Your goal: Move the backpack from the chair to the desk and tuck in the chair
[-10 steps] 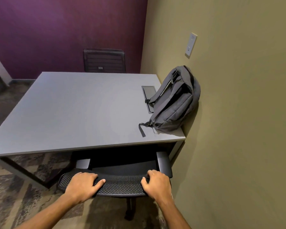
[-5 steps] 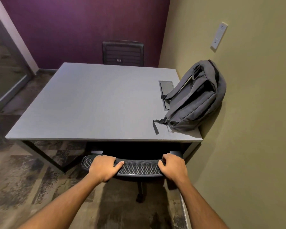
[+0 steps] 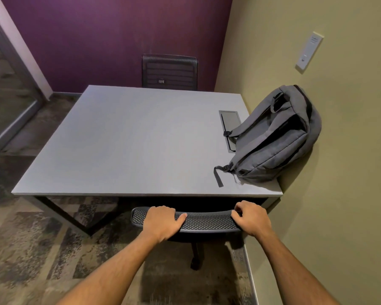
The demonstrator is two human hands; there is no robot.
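A grey backpack (image 3: 275,137) stands on the right end of the grey desk (image 3: 130,139), leaning against the olive wall. The black mesh chair (image 3: 207,221) is under the desk's near edge; only the top of its backrest and part of its base show. My left hand (image 3: 163,222) grips the backrest's top rail left of centre. At the rail's right end my right hand (image 3: 251,217) holds on, close to the wall.
A second black chair (image 3: 169,71) sits at the desk's far side against the purple wall. A cable hatch (image 3: 230,126) is set in the desktop beside the backpack. A glass door (image 3: 7,102) is at the left; a wall plate (image 3: 309,51) hangs on the right wall.
The chair has slid further under the desk; its seat and armrests are now hidden. Both hands stayed on the backrest, and my view has pulled back and shifted left.
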